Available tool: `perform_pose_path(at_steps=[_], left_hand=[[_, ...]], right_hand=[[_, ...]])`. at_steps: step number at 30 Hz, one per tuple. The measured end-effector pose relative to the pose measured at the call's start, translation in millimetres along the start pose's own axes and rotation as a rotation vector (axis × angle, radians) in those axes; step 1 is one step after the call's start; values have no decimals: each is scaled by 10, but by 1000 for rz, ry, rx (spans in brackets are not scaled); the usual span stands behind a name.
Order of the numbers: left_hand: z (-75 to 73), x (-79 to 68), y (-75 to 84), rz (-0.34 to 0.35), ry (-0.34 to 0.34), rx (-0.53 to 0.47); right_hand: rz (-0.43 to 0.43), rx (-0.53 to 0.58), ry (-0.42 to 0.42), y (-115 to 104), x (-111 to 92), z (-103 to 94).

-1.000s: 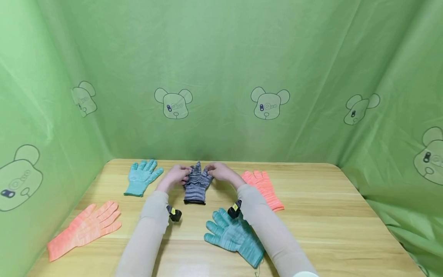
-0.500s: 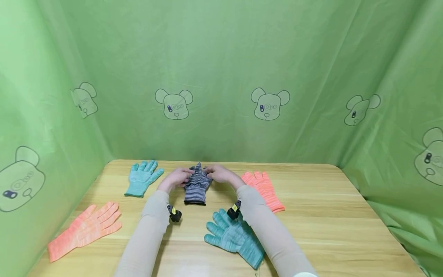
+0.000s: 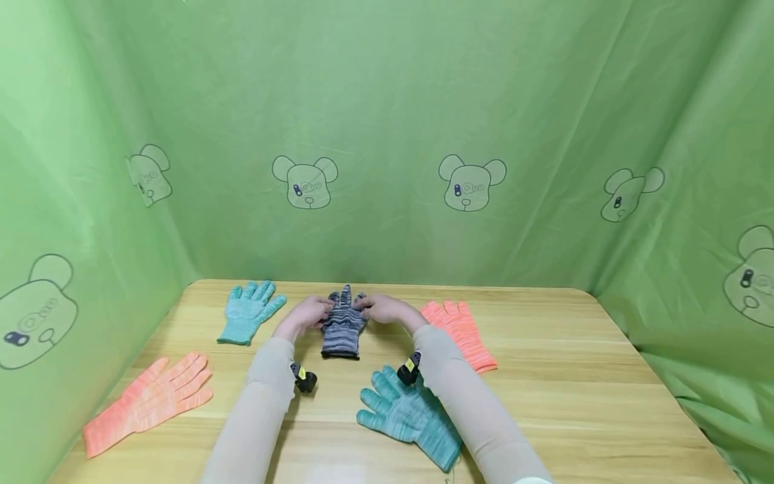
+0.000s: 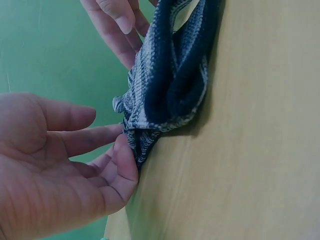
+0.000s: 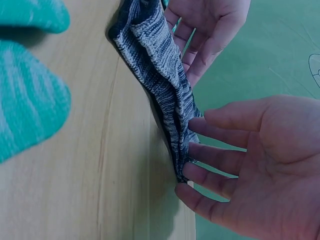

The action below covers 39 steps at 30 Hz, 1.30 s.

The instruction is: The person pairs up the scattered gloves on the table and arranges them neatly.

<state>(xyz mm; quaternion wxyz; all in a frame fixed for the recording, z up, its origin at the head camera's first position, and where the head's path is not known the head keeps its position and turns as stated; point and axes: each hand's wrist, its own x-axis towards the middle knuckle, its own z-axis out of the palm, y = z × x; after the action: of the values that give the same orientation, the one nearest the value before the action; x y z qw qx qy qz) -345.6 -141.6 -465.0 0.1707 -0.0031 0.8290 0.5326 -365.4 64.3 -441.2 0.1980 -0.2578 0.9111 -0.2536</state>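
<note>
A grey-and-black knitted glove [image 3: 342, 335] lies near the table's far edge, fingers pointing away and dark cuff toward me. My left hand [image 3: 310, 312] is at its left side. In the left wrist view, the fingertips of that hand [image 4: 60, 165] touch the glove's edge [image 4: 142, 107], with the thumb held apart. On the other side, my right hand [image 3: 387, 308] has its fingertips on the glove's right fingers. The right wrist view shows this hand [image 5: 250, 160] with fingers extended and spread against the knit [image 5: 165, 60]. Neither thumb closes on the fabric.
A light teal glove [image 3: 244, 312] lies at the back left, an orange one [image 3: 154, 400] at the front left. Another orange glove [image 3: 462, 333] lies right of my right hand. A darker teal glove [image 3: 411, 417] is partly under my right forearm. Green curtains [image 3: 387, 101] surround the table.
Both hands have shifted slightly toward me along the grey glove's sides, and more of its outer fingertips now shows. The other gloves have stayed in place.
</note>
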Motion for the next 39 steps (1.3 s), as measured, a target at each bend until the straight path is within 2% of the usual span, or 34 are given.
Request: perform_pose_path(at_steps=[5,10,21,28,39], left_hand=[[12,-32,-1,-10,32,-15],[-7,-75,8,-10,27,-26],[-103,-176,-42,-2,42,-107],[-142,-230,-74,16,20,-129],[-147,-287,-132,-11,-40,-161]], right_hand=[[7,-13,-17,3,4,10],[18,3,-21,11,-14,-4],[-4,98,48,15,-94,-74],[11,118,68,24,-107,-116],[1,89,52,30,-101,-92]])
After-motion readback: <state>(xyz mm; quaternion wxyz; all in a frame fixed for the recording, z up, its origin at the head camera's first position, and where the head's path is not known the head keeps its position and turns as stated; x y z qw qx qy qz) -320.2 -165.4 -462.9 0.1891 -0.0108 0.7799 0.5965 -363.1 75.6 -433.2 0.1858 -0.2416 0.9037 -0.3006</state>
